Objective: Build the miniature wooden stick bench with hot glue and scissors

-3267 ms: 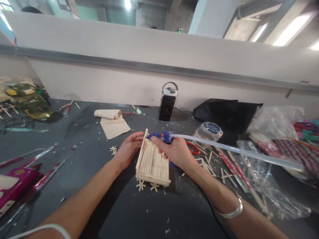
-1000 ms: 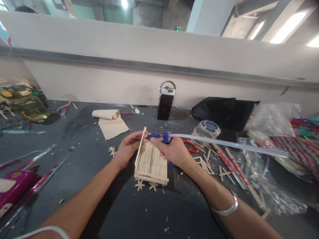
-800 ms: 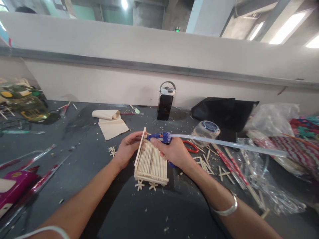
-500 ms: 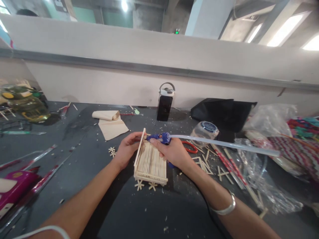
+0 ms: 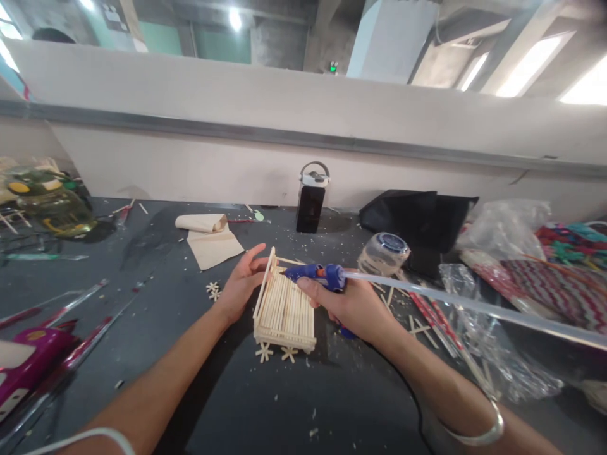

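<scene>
Blue glue gun (image 5: 334,276) has backed off compared with half a second ago: nozzle was jammed up by the far-left corner of the stick tray (image 5: 287,313), now it's a bit right of that and nearer me, over the slats. Can't tell if the tip touches wood. My right hand (image 5: 355,306) shifted right along with it, and the clear glue stick (image 5: 450,302) out the back now runs past the right edge of view. Red handle that showed beside my right hand is now blocked by it. Far crosspiece (image 5: 290,261) of the tray shows better with the gun off it.

Left hand (image 5: 243,281) changed too: index lifted and straighter, fingers more spread. Thumb and lower fingers sit at the left rail (image 5: 263,284); rail hides part of them, so can't tell if they're pinching it or just resting there. Right hand is wrapped round the gun handle, thumb along its near side.

Tray sits between my hands on the black table (image 5: 227,404), just right of the left hand, left of the right, gun reaching over its far part. Two stick stars (image 5: 264,352) at its near edge, can't tell if fixed. Smaller stars (image 5: 213,291) lie just left of my left hand.
</scene>
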`<act>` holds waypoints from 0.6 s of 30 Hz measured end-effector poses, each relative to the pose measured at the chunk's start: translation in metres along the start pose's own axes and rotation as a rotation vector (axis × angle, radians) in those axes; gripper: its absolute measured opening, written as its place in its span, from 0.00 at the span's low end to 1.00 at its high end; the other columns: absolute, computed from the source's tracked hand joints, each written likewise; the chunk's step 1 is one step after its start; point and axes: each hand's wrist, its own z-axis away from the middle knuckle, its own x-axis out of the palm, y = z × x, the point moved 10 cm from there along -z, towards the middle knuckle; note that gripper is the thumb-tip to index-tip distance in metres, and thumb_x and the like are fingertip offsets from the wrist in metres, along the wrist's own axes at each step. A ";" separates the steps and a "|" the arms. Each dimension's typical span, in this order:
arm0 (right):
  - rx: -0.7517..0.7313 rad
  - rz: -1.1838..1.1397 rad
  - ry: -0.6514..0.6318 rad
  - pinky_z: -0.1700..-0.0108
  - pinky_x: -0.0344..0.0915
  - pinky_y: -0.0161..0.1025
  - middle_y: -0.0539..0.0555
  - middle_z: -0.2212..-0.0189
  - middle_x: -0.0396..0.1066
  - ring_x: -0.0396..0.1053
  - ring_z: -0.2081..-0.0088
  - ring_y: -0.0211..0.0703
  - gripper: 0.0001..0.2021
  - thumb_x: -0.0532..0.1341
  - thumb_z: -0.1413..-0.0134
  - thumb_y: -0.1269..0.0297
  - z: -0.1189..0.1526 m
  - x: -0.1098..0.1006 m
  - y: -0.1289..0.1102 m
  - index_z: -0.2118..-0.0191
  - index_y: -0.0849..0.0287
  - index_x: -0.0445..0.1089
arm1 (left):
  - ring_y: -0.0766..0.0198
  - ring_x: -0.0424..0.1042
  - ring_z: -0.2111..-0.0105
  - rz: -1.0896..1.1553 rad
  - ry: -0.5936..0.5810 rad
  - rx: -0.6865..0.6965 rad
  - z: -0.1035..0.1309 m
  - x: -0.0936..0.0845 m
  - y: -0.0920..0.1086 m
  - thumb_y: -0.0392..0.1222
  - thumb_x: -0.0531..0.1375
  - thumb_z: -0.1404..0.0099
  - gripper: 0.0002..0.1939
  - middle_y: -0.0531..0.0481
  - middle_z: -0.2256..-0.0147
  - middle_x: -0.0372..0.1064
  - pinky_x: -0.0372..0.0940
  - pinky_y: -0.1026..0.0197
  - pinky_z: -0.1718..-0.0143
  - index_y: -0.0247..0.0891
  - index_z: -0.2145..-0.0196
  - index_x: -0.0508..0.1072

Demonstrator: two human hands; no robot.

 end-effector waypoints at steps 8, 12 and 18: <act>0.075 -0.087 0.104 0.81 0.55 0.34 0.47 0.88 0.61 0.59 0.84 0.35 0.23 0.60 0.48 0.43 0.015 -0.019 0.032 0.79 0.59 0.70 | 0.59 0.73 0.58 -0.033 0.009 0.017 0.001 -0.001 0.001 0.35 0.64 0.46 0.40 0.45 0.53 0.72 0.65 0.59 0.59 0.42 0.38 0.54; 0.087 -0.114 0.153 0.81 0.55 0.34 0.48 0.88 0.61 0.59 0.84 0.36 0.23 0.60 0.48 0.43 0.016 -0.026 0.042 0.80 0.59 0.69 | 0.60 0.73 0.60 -0.043 0.018 0.009 0.000 -0.004 -0.001 0.36 0.65 0.46 0.38 0.46 0.54 0.72 0.65 0.60 0.59 0.42 0.39 0.56; -0.009 0.080 0.082 0.78 0.57 0.35 0.48 0.82 0.65 0.61 0.80 0.38 0.17 0.62 0.49 0.46 0.031 -0.037 0.049 0.72 0.57 0.70 | 0.61 0.72 0.60 -0.057 0.004 -0.005 0.001 -0.002 0.000 0.37 0.65 0.45 0.36 0.46 0.54 0.71 0.64 0.59 0.59 0.41 0.40 0.58</act>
